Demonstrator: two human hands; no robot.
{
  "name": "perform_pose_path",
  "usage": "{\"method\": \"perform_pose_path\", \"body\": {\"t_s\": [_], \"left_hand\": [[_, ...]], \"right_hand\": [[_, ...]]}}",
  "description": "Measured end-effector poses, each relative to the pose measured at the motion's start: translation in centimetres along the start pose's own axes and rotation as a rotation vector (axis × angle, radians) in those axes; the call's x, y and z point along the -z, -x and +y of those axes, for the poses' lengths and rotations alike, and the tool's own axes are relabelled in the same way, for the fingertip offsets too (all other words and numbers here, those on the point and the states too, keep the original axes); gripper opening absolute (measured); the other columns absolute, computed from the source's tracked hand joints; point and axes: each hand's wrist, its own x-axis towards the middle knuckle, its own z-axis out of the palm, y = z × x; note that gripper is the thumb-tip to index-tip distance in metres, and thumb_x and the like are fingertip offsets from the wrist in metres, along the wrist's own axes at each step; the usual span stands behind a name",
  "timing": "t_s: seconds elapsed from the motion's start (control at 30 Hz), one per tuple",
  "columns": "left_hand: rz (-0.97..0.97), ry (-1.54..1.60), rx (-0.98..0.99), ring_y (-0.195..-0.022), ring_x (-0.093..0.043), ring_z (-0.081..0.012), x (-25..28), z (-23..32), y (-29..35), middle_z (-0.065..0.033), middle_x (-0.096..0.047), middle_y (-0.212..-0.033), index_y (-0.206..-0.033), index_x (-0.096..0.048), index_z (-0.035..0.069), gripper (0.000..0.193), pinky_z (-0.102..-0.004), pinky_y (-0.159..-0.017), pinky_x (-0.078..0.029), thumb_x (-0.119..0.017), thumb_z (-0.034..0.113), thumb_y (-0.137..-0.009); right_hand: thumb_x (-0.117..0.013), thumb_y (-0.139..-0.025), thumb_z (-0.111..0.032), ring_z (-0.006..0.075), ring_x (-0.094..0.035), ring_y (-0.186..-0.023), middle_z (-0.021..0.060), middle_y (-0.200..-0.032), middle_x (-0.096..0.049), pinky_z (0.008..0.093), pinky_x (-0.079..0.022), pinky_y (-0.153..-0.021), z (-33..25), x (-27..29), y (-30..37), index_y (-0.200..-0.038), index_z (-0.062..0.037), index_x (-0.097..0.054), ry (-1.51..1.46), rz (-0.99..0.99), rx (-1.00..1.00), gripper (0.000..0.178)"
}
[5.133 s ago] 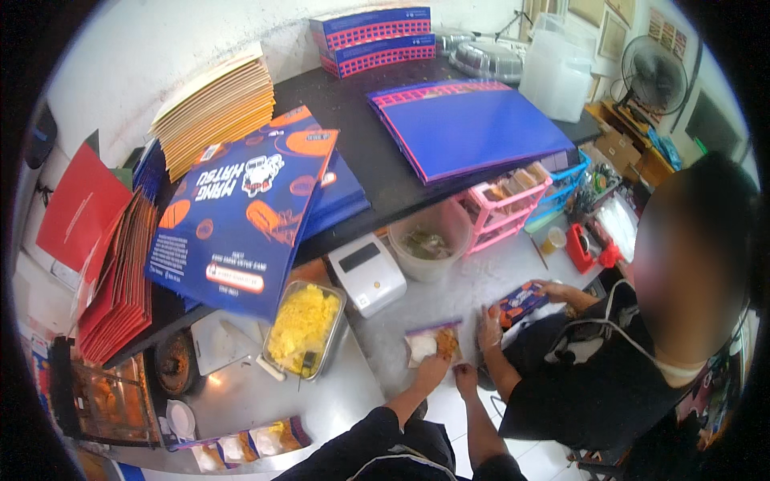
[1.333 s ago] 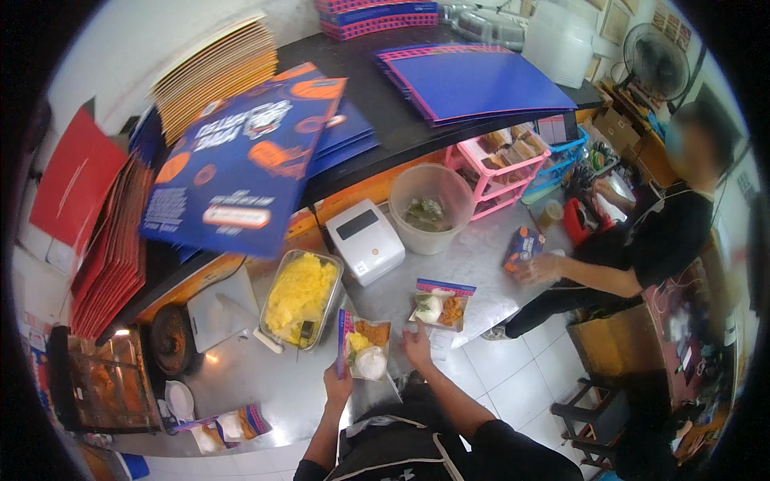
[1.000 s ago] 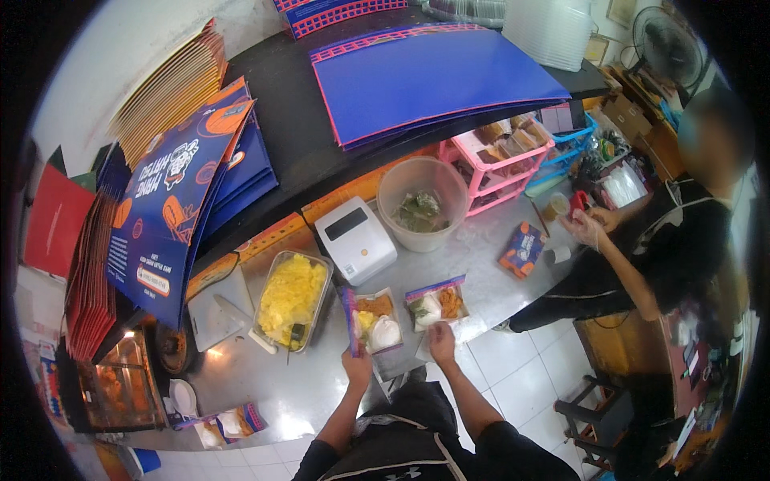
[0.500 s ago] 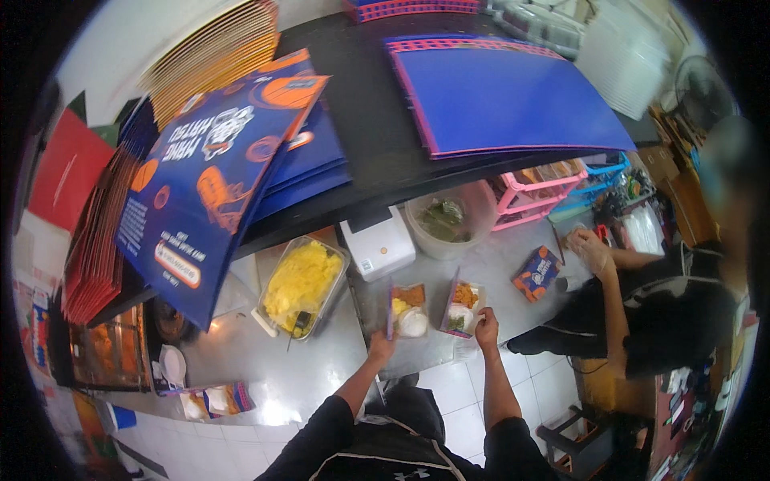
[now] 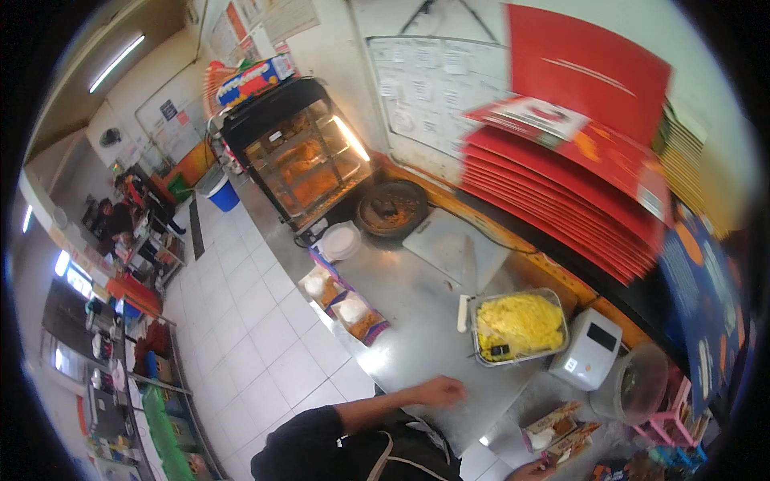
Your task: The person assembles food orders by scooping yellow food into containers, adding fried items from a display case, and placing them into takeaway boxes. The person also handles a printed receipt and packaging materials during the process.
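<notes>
My left hand [image 5: 441,392] hovers above the steel counter [image 5: 425,341], empty, its fingers loosely bent and slightly blurred. At the lower edge, my right hand [image 5: 531,470] grips the near side of a food box [image 5: 573,443]; part of the hand is cut off. Beside that box stands another open food box [image 5: 545,431] with white rice in it. Two more open boxes, a rice box [image 5: 353,309] and its neighbour [image 5: 322,284], sit at the counter's left edge. Farther from my left hand is a clear tub of yellow scrambled egg [image 5: 521,325] with a dark-handled utensil in it.
A knife [image 5: 468,272] lies on a white cutting board [image 5: 453,247], near a dark pan [image 5: 391,210] and a lit food warmer [image 5: 297,164]. Red folded cartons [image 5: 561,192] are stacked on the shelf. A white machine [image 5: 589,349] stands beside a plastic bucket [image 5: 634,383].
My view has swung left toward the warmer and the aisle. My left hand has let go of its food box and moved left over the counter; my right hand stays by the boxes.
</notes>
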Motion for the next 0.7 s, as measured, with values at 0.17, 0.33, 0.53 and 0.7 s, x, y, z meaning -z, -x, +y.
{"method": "perform_pose_path", "body": {"t_s": [0.17, 0.33, 0.53, 0.7], "left_hand": [[1.409, -0.156, 0.157, -0.070, -0.064, -0.0334, 20.6, -4.4, 12.6, -0.0191, -0.064, -0.076, -0.093, -0.061, 0.001, 0.015, -0.0422, -0.065, -0.049, -0.056, 0.016, -0.095], [1.064, -0.759, 0.391, -0.083, -0.068, -0.0342, 33.1, -9.4, 21.3, -0.0173, -0.065, -0.101, -0.116, -0.057, 0.011, 0.026, -0.0480, -0.071, -0.054, -0.055, 0.017, -0.090], [0.775, -0.738, 0.234, -0.097, -0.062, -0.0394, 33.3, -14.3, 20.9, -0.0234, -0.058, -0.107, -0.098, -0.064, 0.002, 0.022, -0.0510, -0.078, -0.053, -0.056, 0.020, -0.089], [0.824, -0.640, -0.143, -0.098, -0.059, -0.0382, 30.8, -15.7, 16.9, -0.0189, -0.058, -0.103, -0.097, -0.065, 0.003, 0.019, -0.0470, -0.082, -0.050, -0.057, 0.012, -0.082]], "right_hand": [[-0.059, -0.094, -0.013, 0.0211, -0.062, -0.088, 0.0111, -0.102, -0.061, 0.0325, -0.051, -0.075, -20.1, -6.7, 9.6, -0.123, -0.0008, -0.053, -0.655, -0.438, 0.425, 0.032], [-0.063, -0.090, -0.011, 0.0190, -0.063, -0.067, 0.0085, -0.080, -0.066, 0.0328, -0.051, -0.064, -39.4, -14.0, 18.1, -0.114, -0.0009, -0.061, -0.725, -1.078, 0.377, 0.026], [-0.065, -0.086, -0.015, 0.0149, -0.063, -0.068, 0.0103, -0.073, -0.068, 0.0324, -0.050, -0.061, -46.9, -19.3, 21.7, -0.091, 0.0008, -0.064, -0.449, -0.908, 0.610, 0.017], [-0.072, -0.081, -0.021, 0.0200, -0.066, -0.069, 0.0142, -0.077, -0.069, 0.0350, -0.052, -0.065, -42.0, -22.9, 20.3, -0.088, 0.0010, -0.066, -0.457, -0.763, 0.469, 0.024]]}}
